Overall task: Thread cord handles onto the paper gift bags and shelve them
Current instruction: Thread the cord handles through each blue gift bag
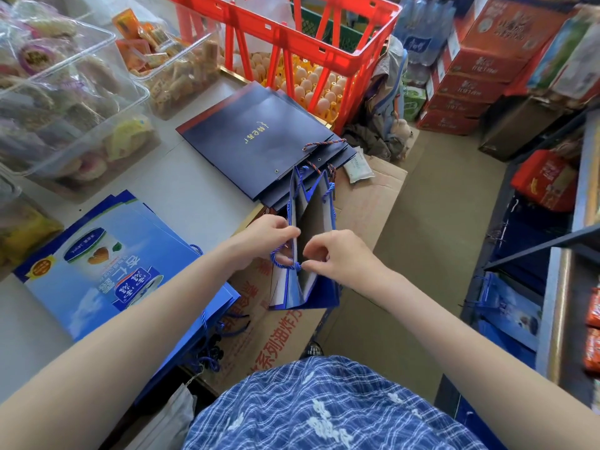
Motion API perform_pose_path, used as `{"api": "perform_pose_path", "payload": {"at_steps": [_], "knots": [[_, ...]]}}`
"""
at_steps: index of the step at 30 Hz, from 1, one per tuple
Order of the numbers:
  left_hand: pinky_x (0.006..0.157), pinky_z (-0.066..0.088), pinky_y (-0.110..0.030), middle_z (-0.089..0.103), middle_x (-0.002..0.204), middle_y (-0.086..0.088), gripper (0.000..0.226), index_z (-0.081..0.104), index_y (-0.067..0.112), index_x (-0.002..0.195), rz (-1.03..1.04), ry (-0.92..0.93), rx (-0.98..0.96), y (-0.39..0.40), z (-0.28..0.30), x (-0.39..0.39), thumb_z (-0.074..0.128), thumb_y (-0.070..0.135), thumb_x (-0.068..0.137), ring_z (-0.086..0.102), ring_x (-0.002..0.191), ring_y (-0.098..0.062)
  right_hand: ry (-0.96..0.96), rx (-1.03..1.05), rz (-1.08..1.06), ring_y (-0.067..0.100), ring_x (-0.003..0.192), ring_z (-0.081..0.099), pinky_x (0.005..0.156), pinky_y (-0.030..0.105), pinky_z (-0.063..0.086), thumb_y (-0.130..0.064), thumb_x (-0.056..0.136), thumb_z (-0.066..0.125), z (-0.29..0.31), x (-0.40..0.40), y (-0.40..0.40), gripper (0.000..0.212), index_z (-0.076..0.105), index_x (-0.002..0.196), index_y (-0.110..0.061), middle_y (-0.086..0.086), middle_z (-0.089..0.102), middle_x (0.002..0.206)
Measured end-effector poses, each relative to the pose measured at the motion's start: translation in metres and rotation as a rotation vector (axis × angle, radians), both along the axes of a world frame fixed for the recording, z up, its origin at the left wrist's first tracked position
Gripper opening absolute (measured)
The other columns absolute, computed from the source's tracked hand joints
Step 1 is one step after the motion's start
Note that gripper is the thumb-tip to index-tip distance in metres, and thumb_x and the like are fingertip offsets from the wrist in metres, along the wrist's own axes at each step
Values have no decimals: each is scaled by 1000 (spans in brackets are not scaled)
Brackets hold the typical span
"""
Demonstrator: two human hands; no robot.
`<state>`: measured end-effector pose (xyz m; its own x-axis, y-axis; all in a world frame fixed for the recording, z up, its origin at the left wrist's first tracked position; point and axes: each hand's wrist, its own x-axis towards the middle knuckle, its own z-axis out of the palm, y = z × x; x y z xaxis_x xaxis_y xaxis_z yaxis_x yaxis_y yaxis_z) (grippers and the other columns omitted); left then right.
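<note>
I see the blue gift bag [305, 254] held up over a cardboard box [363, 203], just off the edge of the white counter [181, 186]. Its long axis runs away from me, mouth end nearer me and the far end toward the red crate [311, 37]. It stands on its narrow edge, partly spread, so I look into the pale grey inside between two glossy blue walls with brighter blue borders. A twisted blue cord handle [284, 258] loops out of the near left wall; another blue cord [328, 190] hangs at the far end.

My left hand [263, 235] has its fingers curled over the top of the left wall, gripping it beside the cord loop. My right hand [337, 254] is closed narrow, thumb and fingertips pinching at the bag's edge where the cord loop ends; whether it pinches cord or paper I cannot tell.

On the counter lie a stack of navy gift bags [259, 141] and a stack of light blue printed bags [120, 264].
</note>
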<state>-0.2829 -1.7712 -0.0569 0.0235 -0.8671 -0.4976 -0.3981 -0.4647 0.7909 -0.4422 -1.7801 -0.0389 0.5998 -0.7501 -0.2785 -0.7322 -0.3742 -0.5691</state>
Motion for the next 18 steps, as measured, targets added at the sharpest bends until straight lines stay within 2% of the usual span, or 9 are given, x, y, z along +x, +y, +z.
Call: {"api": "perform_pose_path", "payload": {"at_steps": [2, 3, 6, 8, 10, 12, 15, 18], "knots": [[65, 54, -27, 46, 69, 2, 25, 49, 16, 70, -11, -47, -33, -1, 0, 0, 50, 24, 95, 56, 60, -9, -28, 103, -12, 10, 85, 60, 79, 26, 50, -27, 79, 73, -2, 0, 0, 26, 70, 102, -17, -2, 70, 97], [69, 55, -30, 46, 69, 2, 26, 49, 16, 70, -6, -51, -45, -1, -1, 0, 49, 23, 95, 56, 62, -10, -30, 114, -8, 11, 88, 58, 81, 28, 49, -26, 79, 74, -5, 2, 2, 24, 71, 101, -17, -2, 71, 97], [80, 55, -39, 46, 70, 1, 25, 47, 16, 70, 17, -46, -59, -1, -2, 0, 49, 22, 94, 56, 66, -12, -43, 85, -105, 16, 97, 51, 89, 41, 46, -25, 79, 73, -10, 7, 7, 15, 70, 94, -21, -4, 69, 93], [73, 57, -34, 47, 70, 2, 24, 47, 17, 71, 5, -54, -72, -1, -2, 1, 49, 22, 95, 55, 61, -9, -75, 131, -159, 19, 97, 52, 92, 45, 44, -23, 79, 73, -11, 11, 8, 11, 66, 87, -26, -5, 67, 87], [58, 47, -20, 48, 69, 3, 25, 46, 18, 71, -37, -134, -102, -1, 0, 1, 48, 25, 95, 51, 59, -5, -72, 167, -177, 22, 98, 53, 92, 45, 44, -20, 78, 72, -10, 14, 7, 15, 60, 84, -28, -4, 64, 87], [52, 38, -14, 50, 67, 4, 26, 46, 19, 70, -46, -161, -118, -1, -3, 3, 48, 25, 95, 50, 53, -2, -67, 180, -186, 20, 96, 55, 88, 40, 47, -17, 79, 71, -9, 16, 5, 15, 60, 84, -26, 0, 64, 89], [54, 43, -20, 58, 68, 1, 23, 48, 17, 73, -22, -72, -79, -1, -6, 6, 50, 25, 94, 56, 49, -1, -89, 186, -194, 14, 88, 57, 74, 25, 44, -15, 80, 70, -8, 13, 4, 11, 63, 86, -21, 1, 65, 91], [51, 42, -20, 58, 67, 1, 23, 47, 16, 74, -27, -67, -75, 0, -4, 7, 49, 24, 95, 57, 49, -1, -94, 180, -191, 7, 85, 55, 74, 21, 39, -17, 83, 69, -10, 11, 5, 8, 66, 90, -20, -2, 65, 94]]}}
